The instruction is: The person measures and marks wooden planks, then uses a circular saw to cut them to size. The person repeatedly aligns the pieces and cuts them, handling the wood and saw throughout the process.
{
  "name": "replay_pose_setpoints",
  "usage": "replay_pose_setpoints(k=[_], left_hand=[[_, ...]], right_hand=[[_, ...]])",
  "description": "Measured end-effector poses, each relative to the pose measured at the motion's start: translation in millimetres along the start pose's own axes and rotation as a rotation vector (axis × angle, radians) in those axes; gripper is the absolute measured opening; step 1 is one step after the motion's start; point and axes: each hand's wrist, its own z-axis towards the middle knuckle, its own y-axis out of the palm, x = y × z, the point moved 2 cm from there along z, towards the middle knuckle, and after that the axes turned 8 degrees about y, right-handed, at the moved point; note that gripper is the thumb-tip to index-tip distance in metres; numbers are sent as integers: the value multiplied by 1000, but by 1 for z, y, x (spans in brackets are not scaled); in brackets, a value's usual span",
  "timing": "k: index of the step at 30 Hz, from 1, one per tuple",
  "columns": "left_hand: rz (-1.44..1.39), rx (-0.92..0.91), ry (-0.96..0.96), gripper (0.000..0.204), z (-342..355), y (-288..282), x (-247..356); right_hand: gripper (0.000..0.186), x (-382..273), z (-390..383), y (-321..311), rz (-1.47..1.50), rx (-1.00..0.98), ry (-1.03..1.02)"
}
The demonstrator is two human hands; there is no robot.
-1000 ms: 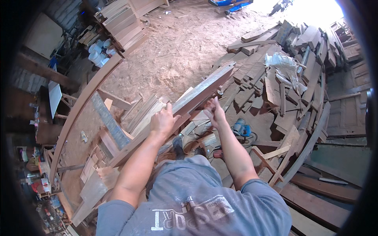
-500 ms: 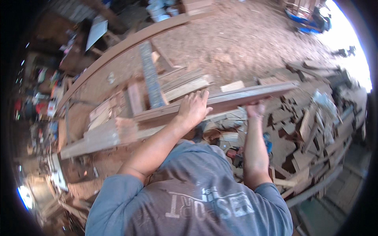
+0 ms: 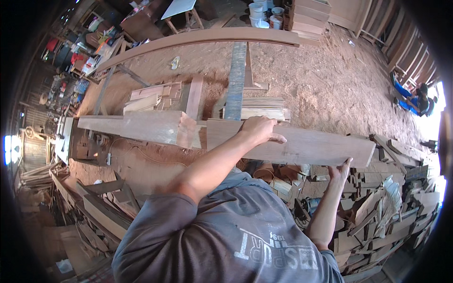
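A wide, flat wooden board (image 3: 314, 147) lies across in front of me with its broad, pale brown face showing. My left hand (image 3: 262, 130) is closed over its far edge, left of the board's middle, with the thumb on the face. Near the board's right end, my right hand (image 3: 340, 170) grips the near edge, its fingers partly hidden beneath. Left of the board is another plank (image 3: 153, 127) with a rough reddish end. A narrow, stained crosspiece (image 3: 236, 80) runs away from the board toward a long beam.
The long beam (image 3: 198, 38) spans the far side. Stacked thin slats (image 3: 262, 104) lie just beyond the board. Offcuts (image 3: 373, 203) are heaped at the right, and more scrap wood (image 3: 101, 205) lies at the left. White buckets (image 3: 257, 12) stand at the back.
The board has turned so that its broad face shows instead of mostly its narrow edge. Both hands still hold it, and my right hand has moved rightward. The view has swung too.
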Motion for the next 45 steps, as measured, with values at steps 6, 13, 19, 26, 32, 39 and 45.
replay_pose_setpoints(k=[6, 13, 19, 26, 32, 39, 45], left_hand=[[-51, -82, -28, 99, 3, 39, -38], [-5, 261, -60, 76, -29, 41, -39], [-347, 550, -119, 34, -127, 14, -111], [-149, 474, -255, 73, -219, 55, -124], [-211, 550, -234, 86, -211, 84, -137], [-146, 457, -249, 111, -191, 75, -103], [53, 326, 71, 106, -107, 41, -66]], right_hand=[[74, 16, -8, -7, -2, 155, 122], [74, 7, 4, -17, -48, 247, 118], [71, 9, -6, -8, -122, 256, 51], [68, 22, -2, -8, -158, 226, 33], [71, -3, 29, -65, -269, 139, 16], [69, 11, 17, -60, -191, 139, -38], [51, 19, -5, -55, -66, 150, -107]])
